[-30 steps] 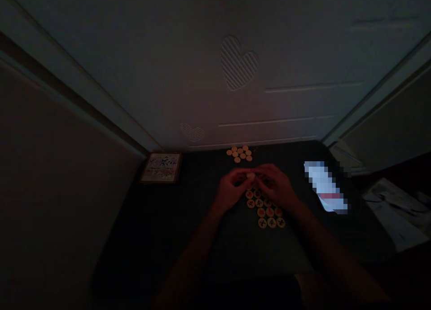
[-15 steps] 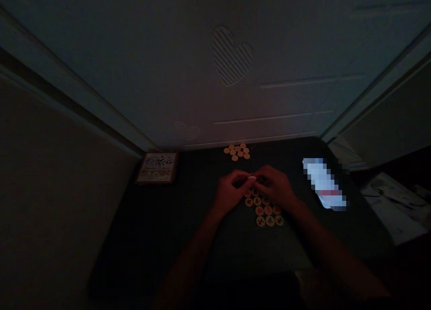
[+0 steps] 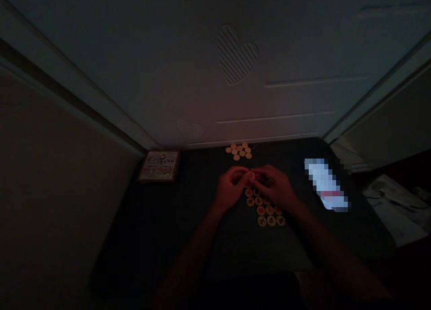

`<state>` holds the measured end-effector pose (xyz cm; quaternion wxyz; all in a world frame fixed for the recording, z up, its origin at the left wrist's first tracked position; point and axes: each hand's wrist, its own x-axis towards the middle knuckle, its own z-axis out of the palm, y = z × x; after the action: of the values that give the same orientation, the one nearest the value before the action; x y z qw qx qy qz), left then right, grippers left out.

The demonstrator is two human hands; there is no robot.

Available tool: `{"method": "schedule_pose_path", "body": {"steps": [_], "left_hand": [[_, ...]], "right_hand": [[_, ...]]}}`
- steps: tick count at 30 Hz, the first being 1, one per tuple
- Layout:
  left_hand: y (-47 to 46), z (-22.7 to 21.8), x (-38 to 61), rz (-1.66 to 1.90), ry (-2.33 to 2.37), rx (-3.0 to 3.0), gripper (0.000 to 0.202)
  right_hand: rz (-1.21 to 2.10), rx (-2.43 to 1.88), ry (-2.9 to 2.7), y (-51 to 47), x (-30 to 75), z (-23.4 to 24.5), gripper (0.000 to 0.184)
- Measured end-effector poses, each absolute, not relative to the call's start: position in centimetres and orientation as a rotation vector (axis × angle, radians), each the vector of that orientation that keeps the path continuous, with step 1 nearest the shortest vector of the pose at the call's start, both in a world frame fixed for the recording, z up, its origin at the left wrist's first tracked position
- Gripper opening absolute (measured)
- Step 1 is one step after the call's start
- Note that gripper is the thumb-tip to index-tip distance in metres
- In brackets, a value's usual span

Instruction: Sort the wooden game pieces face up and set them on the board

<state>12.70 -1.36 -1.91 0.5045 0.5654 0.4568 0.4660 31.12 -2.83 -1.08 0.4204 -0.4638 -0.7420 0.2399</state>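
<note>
Between the fingertips of both hands is a round Chinese chess piece [image 3: 251, 176] with a red mark on its face. My left hand [image 3: 230, 186] is closed in a pinch on its left side. From the right, my right hand [image 3: 275, 186] pinches the same piece. Just below the hands, face-up Chinese chess pieces [image 3: 261, 221] with red or black characters lie in rows on the dark table [image 3: 188, 224]. My right hand covers part of these rows. Several blank-looking pieces [image 3: 239, 148] lie clustered beyond my hands, near the wall.
A flat box [image 3: 158, 166] with a picture lid sits at the table's back left. At the right lies a bright, pixelated phone-like object [image 3: 325, 184]. A pale panel with raised hearts [image 3: 236, 54] rises behind the table. The room is dim.
The held piece has tipped from nearly edge-on so that its red-marked face shows. Both hands stay almost in place, and the whole view has shifted slightly.
</note>
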Motion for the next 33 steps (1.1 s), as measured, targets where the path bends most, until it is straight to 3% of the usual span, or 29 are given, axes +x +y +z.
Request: {"method": "schedule_pose_path", "body": {"steps": [18, 33], "left_hand": [[-1.4, -2.1, 12.5, 1.123, 1.048, 1.343, 0.026], [-1.5, -1.8, 12.5, 1.059, 1.050, 1.441, 0.023]], "right_hand": [[0.566, -1.061, -1.923, -2.9, 31.3, -1.2, 0.036], [0.509, -1.202, -1.741, -2.0, 32.9, -1.2, 0.028]]}}
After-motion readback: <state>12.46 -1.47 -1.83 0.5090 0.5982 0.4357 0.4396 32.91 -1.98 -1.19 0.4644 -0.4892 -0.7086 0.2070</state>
